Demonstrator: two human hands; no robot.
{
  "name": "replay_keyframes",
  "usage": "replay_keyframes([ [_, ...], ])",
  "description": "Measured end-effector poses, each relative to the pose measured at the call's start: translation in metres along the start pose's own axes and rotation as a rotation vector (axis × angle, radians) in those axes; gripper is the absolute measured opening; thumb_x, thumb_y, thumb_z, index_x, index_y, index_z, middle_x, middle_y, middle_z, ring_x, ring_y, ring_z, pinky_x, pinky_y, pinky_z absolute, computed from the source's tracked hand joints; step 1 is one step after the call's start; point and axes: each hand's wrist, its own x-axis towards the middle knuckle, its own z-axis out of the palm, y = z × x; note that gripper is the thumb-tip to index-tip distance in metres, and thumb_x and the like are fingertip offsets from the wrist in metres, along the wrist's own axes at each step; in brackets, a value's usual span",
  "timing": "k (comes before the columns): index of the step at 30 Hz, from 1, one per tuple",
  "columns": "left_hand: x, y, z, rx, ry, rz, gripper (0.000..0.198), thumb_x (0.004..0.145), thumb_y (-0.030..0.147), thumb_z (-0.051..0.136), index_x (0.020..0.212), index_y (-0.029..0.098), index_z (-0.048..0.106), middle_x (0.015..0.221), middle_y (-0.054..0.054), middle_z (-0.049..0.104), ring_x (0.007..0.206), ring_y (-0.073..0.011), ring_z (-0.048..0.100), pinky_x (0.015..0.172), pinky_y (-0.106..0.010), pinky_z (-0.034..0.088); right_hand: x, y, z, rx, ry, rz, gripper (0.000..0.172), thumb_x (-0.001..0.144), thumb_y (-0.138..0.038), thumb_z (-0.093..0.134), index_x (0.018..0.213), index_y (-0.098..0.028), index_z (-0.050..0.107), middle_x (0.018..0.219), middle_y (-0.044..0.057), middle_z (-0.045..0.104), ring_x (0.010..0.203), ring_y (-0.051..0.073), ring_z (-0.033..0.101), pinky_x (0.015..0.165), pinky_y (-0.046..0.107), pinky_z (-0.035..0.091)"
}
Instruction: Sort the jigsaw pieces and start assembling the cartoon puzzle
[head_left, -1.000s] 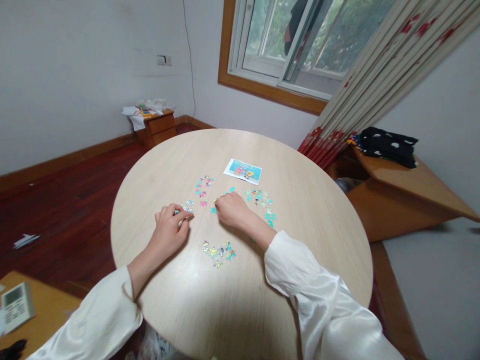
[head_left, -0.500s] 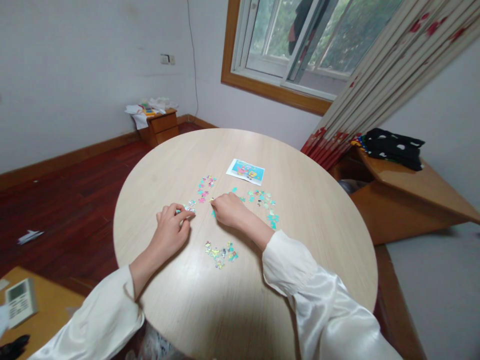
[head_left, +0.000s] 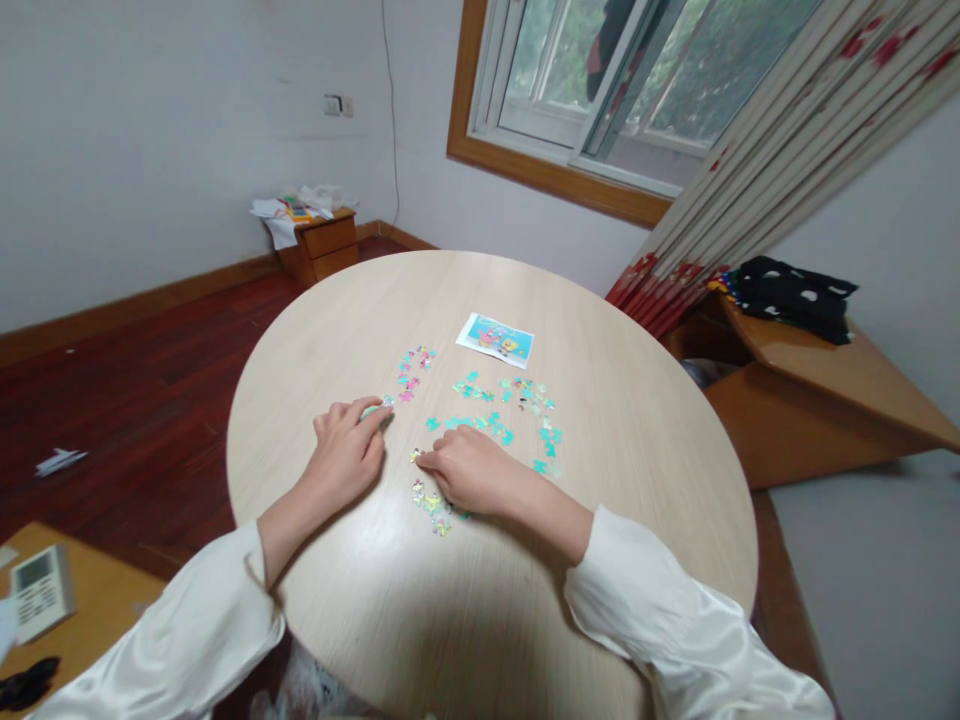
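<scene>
Small coloured puzzle pieces lie in loose groups on a round light-wood table. My left hand rests curled on the table, its fingertips pinched on a pale green puzzle piece. My right hand lies closed over the near cluster of pieces, with its fingertips on a small piece. A pink cluster and a teal row of pieces lie beyond the hands. A printed picture card sits farther back.
A low wooden cabinet with papers stands by the far wall. A slanted wooden surface with dark spotted cloth is to the right, next to a curtain. A white remote-like device lies on a board at the lower left.
My right hand has drawn back from the middle pieces to the near cluster, uncovering the teal row. My left hand has barely moved. The view has shifted slightly.
</scene>
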Motion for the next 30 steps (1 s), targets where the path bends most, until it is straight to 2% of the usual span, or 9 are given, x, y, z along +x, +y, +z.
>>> replay_keyframes([
  [4, 0.007, 0.0, 0.001, 0.035, -0.063, 0.041, 0.044, 0.089, 0.025, 0.034, 0.126, 0.019, 0.056, 0.136, -0.012, 0.054, 0.105, -0.032, 0.046, 0.087, -0.049, 0.031, -0.015, 0.004, 0.0, 0.068, 0.049, -0.005, 0.028, 0.091, -0.013, 0.042, 0.095, -0.016, 0.07, 0.088, 0.01, 0.072, 0.079, 0.017, 0.061, 0.069, 0.029, 0.032],
  [8, 0.007, 0.001, -0.001, 0.083, -0.058, 0.011, 0.04, 0.087, 0.025, 0.035, 0.114, 0.016, 0.064, 0.127, -0.013, 0.062, 0.105, -0.0337, 0.047, 0.085, -0.05, 0.029, -0.013, 0.017, 0.001, 0.074, 0.138, 0.103, 0.03, 0.091, -0.01, 0.04, 0.104, -0.016, 0.066, 0.095, 0.009, 0.071, 0.085, 0.017, 0.059, 0.075, 0.029, 0.033],
  [12, 0.004, 0.005, -0.005, 0.106, -0.015, -0.003, 0.036, 0.088, 0.025, 0.035, 0.099, 0.016, 0.068, 0.112, -0.013, 0.068, 0.101, -0.0326, 0.049, 0.082, -0.049, 0.028, 0.002, 0.029, 0.001, 0.039, 0.119, 0.166, 0.034, 0.089, -0.009, 0.039, 0.112, -0.016, 0.064, 0.1, 0.011, 0.071, 0.088, 0.019, 0.061, 0.075, 0.029, 0.035],
  [17, 0.003, 0.006, -0.004, 0.123, 0.029, 0.01, 0.035, 0.088, 0.025, 0.035, 0.097, 0.017, 0.067, 0.11, -0.013, 0.066, 0.099, -0.0305, 0.05, 0.081, -0.047, 0.03, 0.031, 0.034, -0.003, 0.019, 0.106, 0.149, 0.047, 0.089, -0.01, 0.039, 0.133, -0.02, 0.051, 0.111, 0.012, 0.07, 0.096, 0.02, 0.064, 0.075, 0.029, 0.039],
  [22, 0.004, 0.0, -0.003, 0.077, 0.017, 0.035, 0.036, 0.089, 0.024, 0.034, 0.103, 0.017, 0.066, 0.116, -0.014, 0.065, 0.106, -0.0294, 0.053, 0.089, -0.05, 0.03, 0.047, 0.044, -0.005, -0.005, 0.084, 0.219, 0.041, 0.09, -0.011, 0.039, 0.127, -0.016, 0.055, 0.11, 0.015, 0.07, 0.098, 0.023, 0.066, 0.076, 0.031, 0.042],
  [27, 0.018, -0.004, -0.011, 0.029, -0.141, 0.15, 0.04, 0.091, 0.027, 0.03, 0.116, 0.019, 0.061, 0.128, -0.015, 0.06, 0.118, -0.0294, 0.052, 0.101, -0.056, 0.023, 0.024, 0.067, -0.001, 0.058, 0.175, 0.32, 0.048, 0.091, -0.012, 0.036, 0.138, -0.016, 0.046, 0.12, 0.014, 0.066, 0.106, 0.022, 0.063, 0.084, 0.03, 0.043],
  [30, 0.03, 0.001, -0.013, 0.043, -0.246, 0.253, 0.04, 0.092, 0.031, 0.03, 0.121, 0.021, 0.057, 0.133, -0.014, 0.057, 0.122, -0.029, 0.049, 0.105, -0.059, 0.018, -0.002, 0.084, 0.004, 0.092, 0.19, 0.45, 0.048, 0.09, -0.011, 0.037, 0.136, -0.015, 0.05, 0.126, 0.015, 0.063, 0.112, 0.023, 0.06, 0.089, 0.031, 0.042],
])
